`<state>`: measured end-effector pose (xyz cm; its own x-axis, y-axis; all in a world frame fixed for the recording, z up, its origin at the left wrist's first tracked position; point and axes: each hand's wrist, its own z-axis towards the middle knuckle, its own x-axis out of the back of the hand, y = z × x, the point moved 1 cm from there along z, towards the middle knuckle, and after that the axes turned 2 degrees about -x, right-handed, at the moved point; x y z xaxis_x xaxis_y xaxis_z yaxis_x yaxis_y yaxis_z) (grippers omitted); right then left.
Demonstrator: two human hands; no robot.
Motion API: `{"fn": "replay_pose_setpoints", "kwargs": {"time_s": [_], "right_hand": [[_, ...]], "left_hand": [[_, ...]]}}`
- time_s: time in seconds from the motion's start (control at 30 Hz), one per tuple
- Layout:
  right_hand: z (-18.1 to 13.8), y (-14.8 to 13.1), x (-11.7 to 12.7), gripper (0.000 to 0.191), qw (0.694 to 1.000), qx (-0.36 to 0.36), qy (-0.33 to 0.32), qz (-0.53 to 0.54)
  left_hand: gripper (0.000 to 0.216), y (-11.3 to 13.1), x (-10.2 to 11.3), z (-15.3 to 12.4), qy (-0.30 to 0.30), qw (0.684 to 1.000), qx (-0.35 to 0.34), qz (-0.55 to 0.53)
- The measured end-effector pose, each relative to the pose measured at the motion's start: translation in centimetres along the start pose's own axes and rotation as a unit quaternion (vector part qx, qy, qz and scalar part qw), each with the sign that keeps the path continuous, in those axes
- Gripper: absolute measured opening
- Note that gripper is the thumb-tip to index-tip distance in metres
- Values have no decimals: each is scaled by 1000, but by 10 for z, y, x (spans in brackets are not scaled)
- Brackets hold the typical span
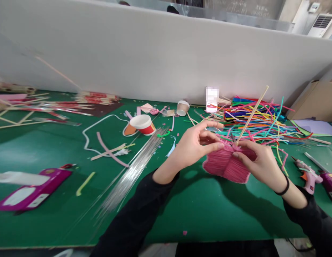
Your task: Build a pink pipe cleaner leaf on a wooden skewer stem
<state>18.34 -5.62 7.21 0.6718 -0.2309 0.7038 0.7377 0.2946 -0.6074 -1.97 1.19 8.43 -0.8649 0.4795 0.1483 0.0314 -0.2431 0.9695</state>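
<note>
A pink craft piece [227, 165], looking like rows of pipe cleaners laid side by side, is held up above the green table. My left hand [199, 144] pinches its upper left edge between thumb and fingers. At the upper right, my right hand [257, 160] grips the same piece, thumb on its front face. A thin wooden stick [253, 114] rises at a slant from the top of the piece, beside my right fingertips. Whether my right fingers also touch the stick I cannot tell. Small pink ends stick up between the hands.
Behind the hands lies a heap of coloured pipe cleaners [254, 116] with a phone [212, 99] propped nearby. A pink glue gun [307, 176] lies right. Left are a paper cup [143, 124], clear thin rods [136, 167], a white cord [87, 134] and a purple device [34, 189].
</note>
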Motion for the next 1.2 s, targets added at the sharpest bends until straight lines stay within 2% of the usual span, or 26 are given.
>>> {"fn": "replay_pose_setpoints", "kwargs": {"time_s": [0.43,0.53,0.7,0.8,0.93,1.07,1.2], "right_hand": [[1,-2,0,16,1000,8,6,-2],[6,-4,-1,14,999,-13,-19,29],[18,-7,-4,22,988,-35,-102,113],[20,-8,-5,17,989,-36,-86,112],[18,-9,-6,11,991,-38,-75,101],[18,-11,-6,12,989,-45,-88,114],[20,-11,-6,18,984,-42,-95,145]], "left_hand": [[50,-4,3,2,9,999,31,-30],[56,-3,3,2,9,999,25,-20],[54,-1,1,1,2,1000,15,-19],[53,-1,1,0,-5,1000,14,-22],[45,0,-1,0,17,1000,8,-22],[36,-1,-2,2,32,998,14,-45],[42,-7,0,6,14,994,41,-96]]}}
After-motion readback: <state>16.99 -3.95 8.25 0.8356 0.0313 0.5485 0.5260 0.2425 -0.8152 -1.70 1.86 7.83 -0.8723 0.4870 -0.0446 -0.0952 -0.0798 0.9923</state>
